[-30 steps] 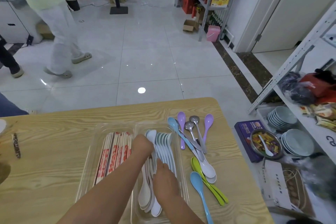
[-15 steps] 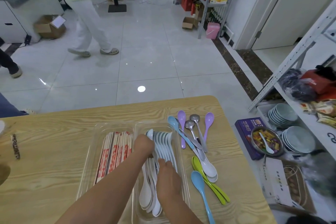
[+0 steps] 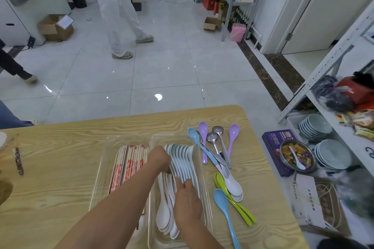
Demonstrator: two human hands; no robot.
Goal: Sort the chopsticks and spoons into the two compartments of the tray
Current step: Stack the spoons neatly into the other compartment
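glossy white plastic spoons [image 3: 183, 159] lie nested in the right compartment of the clear plastic tray [image 3: 98, 185]. right hand [image 3: 187, 202] lays straight fingers on their handles; left hand [image 3: 159, 157] curls over them, its grip hidden.

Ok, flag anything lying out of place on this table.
Loose spoons lie on the table right of the tray, outside its spoon compartment: purple, blue, metal and white ones crossed in a heap, green spoons nearer. They look unsorted, not damaged.
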